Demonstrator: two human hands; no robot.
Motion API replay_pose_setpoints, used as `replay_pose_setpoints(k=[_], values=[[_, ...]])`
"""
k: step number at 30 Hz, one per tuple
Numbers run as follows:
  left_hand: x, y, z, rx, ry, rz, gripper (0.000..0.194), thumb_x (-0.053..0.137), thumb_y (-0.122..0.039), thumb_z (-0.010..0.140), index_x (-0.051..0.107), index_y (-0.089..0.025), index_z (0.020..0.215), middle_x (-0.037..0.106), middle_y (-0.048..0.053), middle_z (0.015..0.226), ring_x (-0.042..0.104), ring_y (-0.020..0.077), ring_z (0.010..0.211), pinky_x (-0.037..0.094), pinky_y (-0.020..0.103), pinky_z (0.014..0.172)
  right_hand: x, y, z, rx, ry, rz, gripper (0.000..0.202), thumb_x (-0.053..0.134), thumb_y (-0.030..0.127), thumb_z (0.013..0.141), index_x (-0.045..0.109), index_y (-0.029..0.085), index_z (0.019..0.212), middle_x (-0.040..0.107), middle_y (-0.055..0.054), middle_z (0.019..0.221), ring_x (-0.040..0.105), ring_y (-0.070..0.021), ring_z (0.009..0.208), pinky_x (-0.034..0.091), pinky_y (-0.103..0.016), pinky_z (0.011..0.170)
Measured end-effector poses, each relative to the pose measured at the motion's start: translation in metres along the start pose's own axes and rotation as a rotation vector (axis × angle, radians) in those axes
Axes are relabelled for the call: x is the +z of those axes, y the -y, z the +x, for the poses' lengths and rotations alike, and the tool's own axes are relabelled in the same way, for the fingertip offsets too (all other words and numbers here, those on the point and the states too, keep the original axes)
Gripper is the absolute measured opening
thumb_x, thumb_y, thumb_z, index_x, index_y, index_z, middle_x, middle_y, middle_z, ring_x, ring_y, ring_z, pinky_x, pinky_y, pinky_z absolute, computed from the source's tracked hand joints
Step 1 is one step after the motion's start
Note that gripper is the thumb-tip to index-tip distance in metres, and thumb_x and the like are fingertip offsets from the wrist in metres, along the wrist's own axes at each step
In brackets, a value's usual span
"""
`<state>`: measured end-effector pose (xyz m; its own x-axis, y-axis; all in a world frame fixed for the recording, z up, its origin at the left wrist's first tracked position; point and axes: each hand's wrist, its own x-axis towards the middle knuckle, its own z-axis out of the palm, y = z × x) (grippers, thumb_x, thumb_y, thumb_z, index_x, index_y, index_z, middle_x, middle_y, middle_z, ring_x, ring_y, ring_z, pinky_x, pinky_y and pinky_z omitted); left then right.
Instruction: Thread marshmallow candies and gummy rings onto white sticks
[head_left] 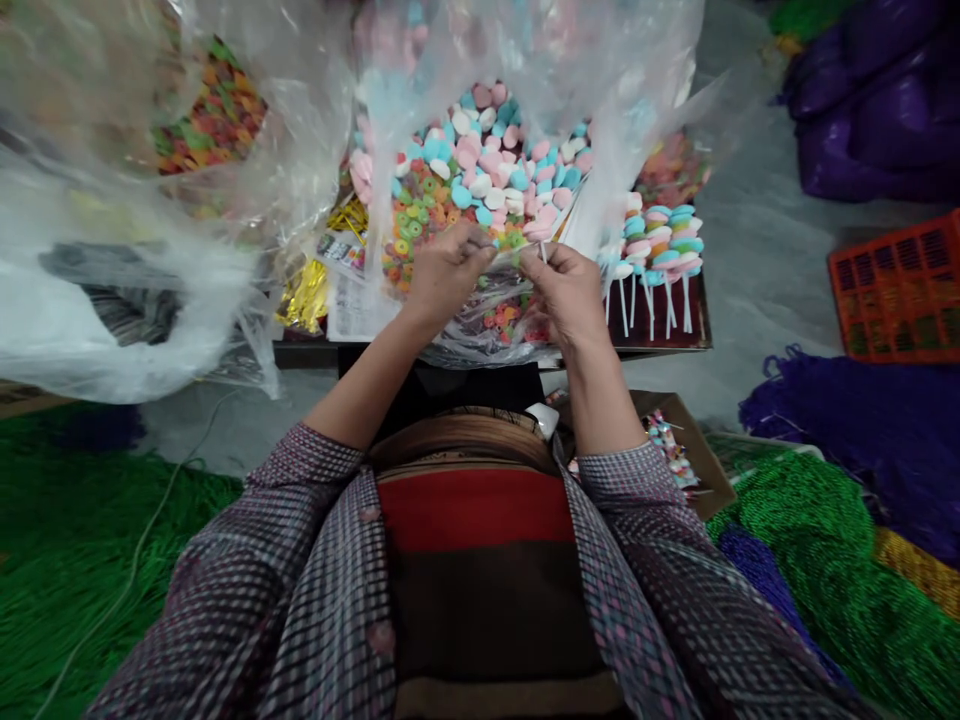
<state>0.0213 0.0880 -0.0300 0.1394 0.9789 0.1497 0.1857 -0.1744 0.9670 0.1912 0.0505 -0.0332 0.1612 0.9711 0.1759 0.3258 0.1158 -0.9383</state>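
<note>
My left hand [448, 268] and my right hand [568, 290] are close together over an open clear bag at the table's front edge. A thin white stick [544, 252] rises between the thumb and finger of my right hand. The fingers of my left hand are pinched together; what they hold is too small to make out. Beneath and behind them lie ring-shaped gummy candies [415, 215], green, orange and red. Pink, blue and white marshmallow discs [491, 165] are heaped farther back. Finished-looking candy skewers [664, 245] on white sticks lie to the right.
A clear bag of gummy rings [214, 115] stands back left. Gold twist ties [304, 295] lie left of my hands. On the floor at right are an orange crate [900, 290], purple sacks [877, 100], green bead strands [799, 540] and a cardboard box [705, 455] holding wrapped sticks.
</note>
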Motion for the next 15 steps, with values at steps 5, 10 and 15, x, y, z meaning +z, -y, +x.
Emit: replay_pose_setpoints(k=[5, 10, 15], values=[[0.010, -0.012, -0.027, -0.168, 0.071, -0.283, 0.008, 0.071, -0.025, 0.093, 0.064, -0.024, 0.089, 0.066, -0.004, 0.073, 0.064, 0.0104, 0.064, 0.051, 0.025, 0.064, 0.012, 0.014, -0.017, 0.012, 0.014, 0.075, 0.039, 0.065, 0.063, 0.092, 0.071, 0.024, 0.095, 0.070, -0.001, 0.086, 0.065, -0.0169, 0.083, 0.059, -0.034, 0.075], [0.010, -0.012, -0.035, -0.208, 0.028, -0.361, 0.009, 0.066, -0.027, 0.098, 0.064, -0.023, 0.091, 0.068, -0.002, 0.077, 0.067, 0.0097, 0.067, 0.055, 0.023, 0.065, 0.016, 0.014, -0.020, -0.025, 0.018, 0.051, 0.035, 0.064, 0.058, 0.094, 0.070, 0.024, 0.099, 0.072, -0.001, 0.094, 0.065, -0.0168, 0.088, 0.057, -0.036, 0.084], [0.004, -0.011, -0.037, -0.251, 0.060, -0.398, 0.018, 0.069, -0.040, 0.099, 0.064, -0.023, 0.092, 0.069, -0.001, 0.081, 0.069, 0.0098, 0.069, 0.056, 0.024, 0.066, 0.015, 0.014, -0.022, -0.051, 0.011, -0.036, 0.031, 0.063, 0.054, 0.095, 0.070, 0.024, 0.100, 0.072, -0.002, 0.095, 0.064, -0.0184, 0.091, 0.055, -0.038, 0.089]])
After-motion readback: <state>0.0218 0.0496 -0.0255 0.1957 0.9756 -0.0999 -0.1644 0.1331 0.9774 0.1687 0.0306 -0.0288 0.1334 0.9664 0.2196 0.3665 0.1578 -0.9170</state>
